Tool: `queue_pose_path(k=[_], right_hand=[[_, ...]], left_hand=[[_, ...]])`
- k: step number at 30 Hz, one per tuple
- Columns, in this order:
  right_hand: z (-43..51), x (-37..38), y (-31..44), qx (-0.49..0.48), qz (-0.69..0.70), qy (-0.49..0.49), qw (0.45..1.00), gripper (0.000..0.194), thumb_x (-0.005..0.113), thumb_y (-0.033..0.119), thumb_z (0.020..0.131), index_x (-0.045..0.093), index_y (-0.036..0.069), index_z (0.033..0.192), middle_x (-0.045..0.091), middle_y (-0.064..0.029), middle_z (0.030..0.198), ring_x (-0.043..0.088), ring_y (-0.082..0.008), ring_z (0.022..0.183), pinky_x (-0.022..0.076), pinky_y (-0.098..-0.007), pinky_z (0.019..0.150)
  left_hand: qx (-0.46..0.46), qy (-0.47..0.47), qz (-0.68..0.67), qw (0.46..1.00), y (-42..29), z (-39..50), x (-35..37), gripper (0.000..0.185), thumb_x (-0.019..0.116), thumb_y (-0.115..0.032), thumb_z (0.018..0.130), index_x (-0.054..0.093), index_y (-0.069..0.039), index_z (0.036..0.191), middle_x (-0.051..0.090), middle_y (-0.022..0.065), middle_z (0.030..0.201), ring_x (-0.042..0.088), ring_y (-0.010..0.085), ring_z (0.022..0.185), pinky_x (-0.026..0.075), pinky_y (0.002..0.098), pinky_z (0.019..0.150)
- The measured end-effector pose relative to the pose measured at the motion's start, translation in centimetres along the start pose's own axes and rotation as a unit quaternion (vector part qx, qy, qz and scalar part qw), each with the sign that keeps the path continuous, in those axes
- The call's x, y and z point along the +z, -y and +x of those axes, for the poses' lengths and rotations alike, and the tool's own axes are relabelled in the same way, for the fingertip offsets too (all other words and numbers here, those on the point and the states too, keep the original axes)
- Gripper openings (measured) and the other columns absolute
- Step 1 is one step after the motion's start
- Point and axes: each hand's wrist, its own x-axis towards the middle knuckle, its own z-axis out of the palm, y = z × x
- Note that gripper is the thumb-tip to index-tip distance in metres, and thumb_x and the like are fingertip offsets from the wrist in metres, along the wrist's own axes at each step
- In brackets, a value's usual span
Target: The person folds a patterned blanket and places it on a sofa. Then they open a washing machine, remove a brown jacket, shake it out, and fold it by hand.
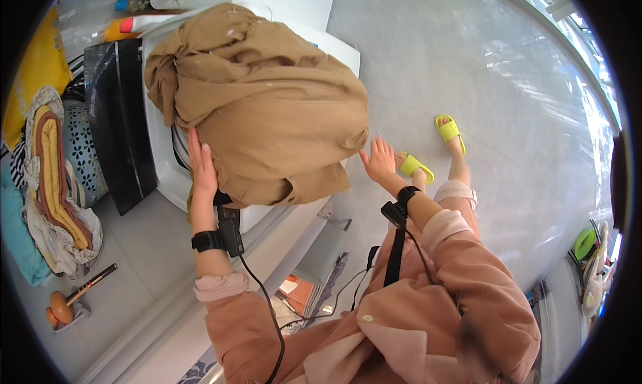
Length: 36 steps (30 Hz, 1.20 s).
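A large bunched brown cloth garment (271, 98) lies in a heap on a white surface (346, 53) before me. My left hand (203, 165) rests flat against the heap's lower left side, fingers extended and not closed on the cloth. Beside the lower right end of the heap is my right hand (379, 158), its fingers spread with nothing in them; whether its fingertips touch the cloth I cannot tell. A button and an opening show at the garment's lower edge. What lies under the cloth is mostly hidden.
A black panel (120, 123) stands left of the white surface. Farther left are folded quilted textiles (52, 178), a turquoise cloth (20, 233) and a yellow bag (40, 73). Cables run from devices strapped at both wrists. My feet, in yellow-green slides (417, 168), stand on the grey floor (501, 133).
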Motion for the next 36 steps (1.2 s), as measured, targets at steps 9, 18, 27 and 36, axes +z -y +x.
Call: queue_pose_path(k=[9, 18, 27, 36], right_hand=[[6.3, 1.1, -2.2, 0.236, 0.519, -0.01, 0.821, 0.084, 0.037, 0.063, 0.095, 0.023, -0.001, 0.149, 0.036, -0.0189, 0.149, 0.029, -0.0344, 0.14, 0.0251, -0.0419, 0.114], [3.4, -7.5, -9.2, 0.196, 0.605, 0.273, 0.722, 0.059, 0.047, 0.047, 0.099, 0.049, -0.001, 0.134, 0.055, -0.0087, 0.133, 0.052, -0.018, 0.121, 0.0389, -0.0316, 0.104], [-8.3, -23.5, -13.5, 0.068, 0.652, 0.19, 0.731, 0.041, 0.051, 0.028, 0.096, 0.052, 0.001, 0.127, 0.055, -0.0073, 0.131, 0.048, -0.0191, 0.125, 0.0298, -0.0358, 0.111], [-11.7, -29.7, -6.8, 0.085, 0.63, 0.293, 0.714, 0.062, 0.068, 0.03, 0.089, 0.039, 0.005, 0.138, 0.049, -0.0081, 0.136, 0.046, -0.02, 0.128, 0.0342, -0.0396, 0.11]], left_hand=[[0.015, -0.01, -0.002, 1.0, -0.9, 0.1, -0.2, 0.062, 0.025, -0.043, 0.103, 0.022, -0.004, 0.151, 0.02, 0.0168, 0.157, 0.018, 0.0312, 0.145, 0.014, 0.0382, 0.118], [0.003, -0.021, -0.001, 1.0, -0.1, 0.0, 0.1, 0.06, 0.026, -0.041, 0.103, 0.024, -0.005, 0.15, 0.023, 0.0167, 0.156, 0.02, 0.0319, 0.144, 0.014, 0.0394, 0.117], [-0.005, -0.047, 0.118, 0.992, -1.7, 0.0, -0.3, 0.056, 0.029, -0.038, 0.102, 0.028, -0.008, 0.149, 0.025, 0.0156, 0.155, 0.022, 0.0297, 0.144, 0.013, 0.05, 0.116], [0.132, -0.187, 0.136, 0.964, -19.6, -9.7, 5.3, 0.049, 0.057, -0.022, 0.087, 0.05, -0.002, 0.131, 0.044, 0.0173, 0.143, 0.035, 0.0323, 0.136, 0.02, 0.057, 0.111]])
